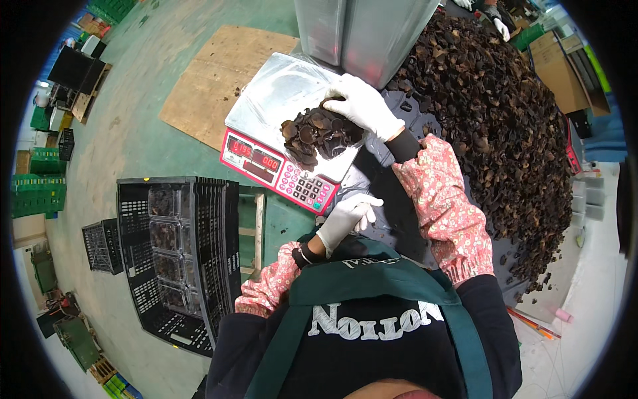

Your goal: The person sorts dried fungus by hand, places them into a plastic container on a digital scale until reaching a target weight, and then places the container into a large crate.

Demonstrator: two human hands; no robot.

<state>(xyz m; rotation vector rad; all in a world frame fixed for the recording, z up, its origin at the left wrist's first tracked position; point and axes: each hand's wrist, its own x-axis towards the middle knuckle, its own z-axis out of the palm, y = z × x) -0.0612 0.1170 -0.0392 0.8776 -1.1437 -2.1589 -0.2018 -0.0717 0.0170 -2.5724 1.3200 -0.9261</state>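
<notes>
A heap of dark dried wood ear mushrooms [316,136] lies on the silver pan [276,90] of a red-and-white digital scale [251,159] with lit red displays. My right hand [365,106], in a white glove, is at the heap's far right edge, its thumb and fingers closed around some mushroom pieces. Part of what it grips is hidden under the palm. In front of my chest, just below the scale's keypad, my left hand [347,218] is also gloved in white. Its fingers are partly stretched out and I see nothing held in them.
A big pile of mushrooms [498,133] spreads on the right. Tall grey metal containers [365,36] stand behind the scale, beside a wooden board [206,86]. At left, a black crate [222,246] holds several clear boxes [169,236]. Another person's gloved hand [502,28] shows far right.
</notes>
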